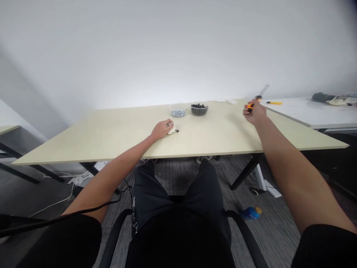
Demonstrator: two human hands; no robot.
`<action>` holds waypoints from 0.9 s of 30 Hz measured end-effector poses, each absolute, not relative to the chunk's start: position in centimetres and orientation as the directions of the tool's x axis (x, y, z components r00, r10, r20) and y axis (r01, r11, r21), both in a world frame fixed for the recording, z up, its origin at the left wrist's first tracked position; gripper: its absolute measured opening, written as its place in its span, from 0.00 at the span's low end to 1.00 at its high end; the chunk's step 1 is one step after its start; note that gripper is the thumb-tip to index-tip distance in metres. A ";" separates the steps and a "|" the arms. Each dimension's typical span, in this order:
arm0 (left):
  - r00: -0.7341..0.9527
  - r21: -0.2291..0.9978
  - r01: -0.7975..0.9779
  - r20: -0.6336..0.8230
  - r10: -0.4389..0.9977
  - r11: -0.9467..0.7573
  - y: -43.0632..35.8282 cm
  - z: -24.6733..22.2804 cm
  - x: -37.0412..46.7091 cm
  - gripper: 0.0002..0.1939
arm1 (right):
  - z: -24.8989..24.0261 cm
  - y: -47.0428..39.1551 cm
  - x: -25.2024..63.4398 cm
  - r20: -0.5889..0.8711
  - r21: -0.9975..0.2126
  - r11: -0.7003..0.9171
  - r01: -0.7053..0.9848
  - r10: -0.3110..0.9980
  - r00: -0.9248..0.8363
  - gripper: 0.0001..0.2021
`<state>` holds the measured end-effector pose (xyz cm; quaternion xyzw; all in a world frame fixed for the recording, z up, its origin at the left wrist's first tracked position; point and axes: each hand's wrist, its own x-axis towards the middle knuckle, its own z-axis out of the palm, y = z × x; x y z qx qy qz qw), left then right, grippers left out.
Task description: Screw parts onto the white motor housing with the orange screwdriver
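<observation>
My left hand (161,129) rests on the pale tabletop (125,130), its fingers closed over a small cream-white part with a black end (173,130). The fingers hide much of that part. Off to the right, my right hand (255,112) is raised above the table and grips an orange-and-black screwdriver (259,98). Its shaft points up and away and is blurred. Beyond my left hand stand two clear round bowls: one holds small silvery pieces (178,112), the other small black pieces (199,109).
A yellow-and-black tool (275,103) lies on the white table (306,111) at the right, with dark and cream items (331,99) farther along. White scraps (231,101) lie by the wall. A blue bottle (251,213) is on the floor; a black cable (83,211) crosses my left arm.
</observation>
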<state>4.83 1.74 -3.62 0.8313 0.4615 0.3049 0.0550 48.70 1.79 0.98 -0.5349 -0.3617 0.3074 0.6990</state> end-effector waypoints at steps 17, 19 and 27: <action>0.403 0.369 0.727 0.454 0.795 -0.579 1.9 -3.7 4.7 0.18 | 0.9 3.1 31.3 0.267 -0.886 0.280 -0.370 0.960 0.088 0.22; 0.407 0.367 0.727 0.450 0.795 -0.580 1.8 -3.7 4.7 0.18 | 0.7 3.1 31.1 0.265 -0.872 0.287 -0.397 0.958 0.109 0.24; 0.417 0.356 0.716 0.473 0.777 -0.601 2.0 -3.8 4.6 0.18 | -1.1 2.7 31.2 0.329 -0.861 0.447 -0.242 0.854 0.403 0.27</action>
